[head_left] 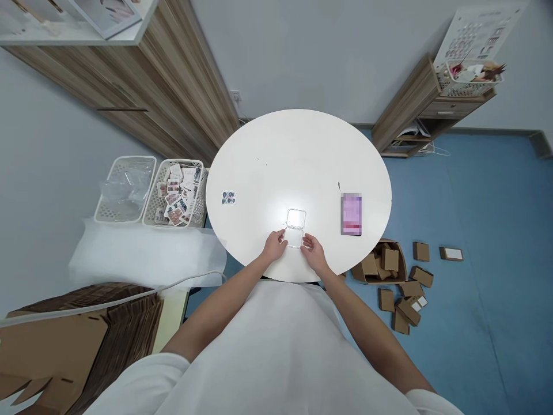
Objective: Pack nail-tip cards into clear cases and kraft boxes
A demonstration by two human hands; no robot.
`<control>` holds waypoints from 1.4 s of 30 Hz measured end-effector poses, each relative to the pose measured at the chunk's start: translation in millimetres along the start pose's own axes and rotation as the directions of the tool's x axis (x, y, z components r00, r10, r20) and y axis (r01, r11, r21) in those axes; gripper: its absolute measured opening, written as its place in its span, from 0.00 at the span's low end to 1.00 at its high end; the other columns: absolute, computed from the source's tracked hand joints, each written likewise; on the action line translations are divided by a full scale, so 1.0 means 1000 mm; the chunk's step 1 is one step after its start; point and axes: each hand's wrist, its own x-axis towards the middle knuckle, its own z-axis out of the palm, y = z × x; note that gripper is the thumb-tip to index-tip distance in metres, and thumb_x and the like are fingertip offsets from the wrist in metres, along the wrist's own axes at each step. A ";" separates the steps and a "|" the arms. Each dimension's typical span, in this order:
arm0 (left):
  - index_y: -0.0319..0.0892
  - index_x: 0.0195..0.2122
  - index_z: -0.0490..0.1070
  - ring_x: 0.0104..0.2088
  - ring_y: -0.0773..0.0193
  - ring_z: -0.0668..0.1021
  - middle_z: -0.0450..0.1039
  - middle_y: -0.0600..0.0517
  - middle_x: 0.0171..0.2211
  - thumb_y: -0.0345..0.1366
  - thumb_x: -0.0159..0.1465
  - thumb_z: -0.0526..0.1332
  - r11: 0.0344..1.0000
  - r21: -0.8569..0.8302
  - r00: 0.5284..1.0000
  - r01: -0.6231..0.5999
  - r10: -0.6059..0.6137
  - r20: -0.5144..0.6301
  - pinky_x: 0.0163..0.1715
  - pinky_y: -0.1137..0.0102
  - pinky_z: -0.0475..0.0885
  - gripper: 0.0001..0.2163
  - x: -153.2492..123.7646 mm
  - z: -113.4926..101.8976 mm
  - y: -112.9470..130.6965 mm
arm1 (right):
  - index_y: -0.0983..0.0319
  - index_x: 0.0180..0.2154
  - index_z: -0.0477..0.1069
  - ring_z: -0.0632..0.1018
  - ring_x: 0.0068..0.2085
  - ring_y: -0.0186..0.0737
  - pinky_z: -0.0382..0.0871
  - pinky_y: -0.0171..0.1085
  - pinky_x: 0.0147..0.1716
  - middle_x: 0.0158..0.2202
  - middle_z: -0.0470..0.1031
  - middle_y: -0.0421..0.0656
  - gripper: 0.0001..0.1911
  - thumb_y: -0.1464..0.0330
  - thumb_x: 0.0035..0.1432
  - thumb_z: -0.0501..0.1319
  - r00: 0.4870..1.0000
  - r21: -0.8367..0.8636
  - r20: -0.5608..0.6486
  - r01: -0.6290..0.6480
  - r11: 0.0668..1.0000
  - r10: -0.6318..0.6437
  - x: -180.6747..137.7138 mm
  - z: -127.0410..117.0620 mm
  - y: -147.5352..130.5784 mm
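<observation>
A small clear plastic case (294, 237) lies with its lid up on the white round table (298, 153), near the edge closest to me. Its hinged lid (296, 218) points away from my body. My left hand (275, 246) grips the left side of the case between thumb and fingers. On the opposite side, my right hand (314, 252) has its curled fingertips at the case's right edge. The case looks bare inside, though glare on the table makes this hard to judge. Off to the left lies a small card of dark oval pieces (228, 198).
A blurred pink rectangular thing (351, 214) lies on the table's right. Left of the table stand a white basket of printed cards (196, 210) and another with clear plastic bags (129, 184). Brown boxes (408, 311) lie on the floor at right, beside a filled carton (401, 259).
</observation>
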 end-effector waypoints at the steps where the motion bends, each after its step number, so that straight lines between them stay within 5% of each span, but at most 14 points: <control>1: 0.42 0.51 0.62 0.35 0.67 0.69 0.65 0.50 0.39 0.32 0.56 0.56 1.000 0.007 1.000 0.002 -0.002 0.001 0.41 0.68 0.65 0.20 -0.001 0.001 0.000 | 0.60 0.52 0.59 0.69 0.50 0.41 0.66 0.42 0.46 0.51 0.66 0.48 0.28 0.67 0.47 0.58 1.000 0.006 0.009 -0.004 1.000 0.004 0.000 -0.001 0.001; 21: 0.41 0.50 0.65 0.38 0.64 0.72 0.69 0.47 0.42 0.29 0.55 0.57 0.990 -0.130 0.990 0.058 -0.074 -0.119 0.41 0.66 0.69 0.20 -0.018 0.014 -0.008 | 0.57 0.52 0.57 0.69 0.49 0.41 0.66 0.44 0.45 0.52 0.63 0.47 0.28 0.67 0.47 0.58 0.989 -0.017 0.139 0.061 0.998 -0.058 0.003 -0.011 0.007; 26: 0.41 0.49 0.65 0.38 0.65 0.72 0.69 0.47 0.43 0.31 0.55 0.58 0.989 -0.145 0.995 0.037 -0.051 -0.091 0.41 0.67 0.69 0.19 -0.018 0.004 -0.011 | 0.58 0.52 0.56 0.68 0.49 0.42 0.66 0.46 0.45 0.52 0.62 0.49 0.25 0.67 0.50 0.55 0.977 -0.211 -0.023 0.204 0.956 -0.213 -0.005 -0.005 0.000; 29: 0.42 0.48 0.65 0.39 0.65 0.72 0.68 0.47 0.44 0.33 0.56 0.57 0.993 -0.115 0.997 -0.007 -0.002 -0.083 0.40 0.68 0.70 0.17 -0.014 -0.016 -0.017 | 0.59 0.52 0.56 0.65 0.51 0.44 0.63 0.48 0.48 0.51 0.61 0.49 0.24 0.69 0.52 0.53 0.913 -0.374 -0.080 0.344 0.861 -0.400 -0.008 0.009 -0.016; 33: 0.42 0.46 0.66 0.39 0.64 0.72 0.68 0.48 0.44 0.34 0.57 0.56 0.994 -0.003 0.985 -0.112 0.110 -0.136 0.37 0.68 0.70 0.15 -0.002 -0.067 -0.033 | 0.58 0.52 0.56 0.64 0.51 0.44 0.62 0.49 0.49 0.50 0.63 0.48 0.23 0.70 0.53 0.52 0.857 -0.474 0.043 0.470 0.745 -0.514 0.000 0.045 -0.045; 37: 0.40 0.45 0.66 0.39 0.61 0.73 0.68 0.48 0.40 0.33 0.55 0.57 0.966 0.194 0.949 -0.170 0.213 -0.233 0.42 0.65 0.68 0.15 0.021 -0.137 -0.055 | 0.57 0.53 0.55 0.68 0.46 0.42 0.66 0.46 0.44 0.48 0.65 0.46 0.24 0.70 0.53 0.51 0.873 -0.482 0.171 0.478 0.734 -0.457 0.024 0.090 -0.067; 42: 0.39 0.50 0.62 0.42 0.56 0.71 0.66 0.45 0.43 0.34 0.54 0.59 0.932 0.355 0.958 -0.074 0.165 -0.234 0.43 0.64 0.67 0.21 0.061 -0.209 -0.073 | 0.58 0.55 0.53 0.70 0.41 0.41 0.67 0.44 0.40 0.45 0.67 0.46 0.27 0.69 0.52 0.53 0.916 -0.527 0.264 0.400 0.750 -0.303 0.066 0.139 -0.085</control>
